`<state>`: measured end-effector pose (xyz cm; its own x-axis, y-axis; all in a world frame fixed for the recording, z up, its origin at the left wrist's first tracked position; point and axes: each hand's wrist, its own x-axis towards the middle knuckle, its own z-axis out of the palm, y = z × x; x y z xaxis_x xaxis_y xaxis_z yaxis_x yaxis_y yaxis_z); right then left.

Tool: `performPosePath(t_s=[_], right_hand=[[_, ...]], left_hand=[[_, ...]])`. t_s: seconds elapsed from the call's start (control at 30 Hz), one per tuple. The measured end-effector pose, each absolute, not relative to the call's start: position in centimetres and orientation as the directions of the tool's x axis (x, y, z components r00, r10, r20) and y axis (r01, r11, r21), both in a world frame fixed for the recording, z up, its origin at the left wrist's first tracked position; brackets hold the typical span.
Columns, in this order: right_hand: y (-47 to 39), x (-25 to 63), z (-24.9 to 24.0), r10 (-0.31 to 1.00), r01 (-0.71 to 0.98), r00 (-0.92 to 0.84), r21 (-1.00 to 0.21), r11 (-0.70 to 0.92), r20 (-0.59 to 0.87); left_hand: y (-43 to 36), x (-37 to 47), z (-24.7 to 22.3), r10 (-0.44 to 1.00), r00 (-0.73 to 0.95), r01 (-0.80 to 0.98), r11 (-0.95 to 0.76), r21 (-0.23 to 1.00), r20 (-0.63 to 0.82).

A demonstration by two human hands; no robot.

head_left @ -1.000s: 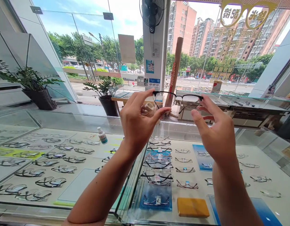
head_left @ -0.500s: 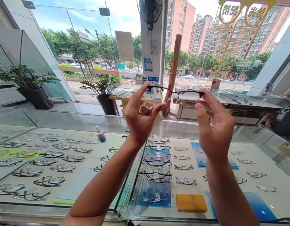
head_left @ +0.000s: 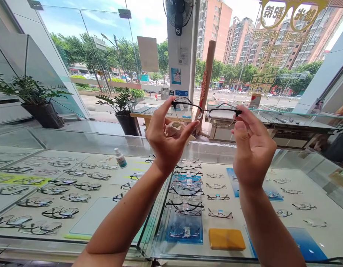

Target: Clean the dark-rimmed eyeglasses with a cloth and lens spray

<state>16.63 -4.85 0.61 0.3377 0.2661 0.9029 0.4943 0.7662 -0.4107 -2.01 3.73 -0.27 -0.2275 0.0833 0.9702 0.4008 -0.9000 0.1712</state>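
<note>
The right hand (head_left: 253,144), finger and thumb nearly closed, pinches 1 end of the black-browed glasses (head_left: 205,110); the left hand (head_left: 166,139), thumb and forefinger spread wider, holds the other, over the display counter (head_left: 216,150); the temples (head_left: 224,105) now arch above the rims (head_left: 225,109) instead of hanging below, likely leaving the lenses (head_left: 186,112) clearer; farther off, a gold sign (head_left: 301,14) reads 验光 and 配镜, reversed

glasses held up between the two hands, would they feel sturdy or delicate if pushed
The glasses are probably light for their size, being mostly slim frame around clear lenses. They may flex if pushed at the middle, where only a narrow bridge joins the two sides. The frame looks thin below the lenses, so it could bend there fairly easily.
</note>
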Motion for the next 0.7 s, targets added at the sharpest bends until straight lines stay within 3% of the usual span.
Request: performPosePath(t_s=[0.3,0.57,0.7], right_hand=[[-3.2,18.1,0.9,0.411,0.164,0.47,-0.535,0.829,0.781],[-4.1,16.5,0.9,0.211,0.303,0.505,-0.401,0.865,0.837],[-4.6,16.0,1.1,0.193,0.369,0.506,-0.413,0.833,0.84]], left_hand=[[1.8,-1.2,0.2,-0.02,-0.222,0.432,-0.898,0.08,0.975],[4.4,-1.2,-0.4,0.166,-0.213,0.241,-0.946,0.217,0.963],[5.3,-1.2,-0.7,0.247,-0.174,0.186,-0.942,0.278,0.953]])
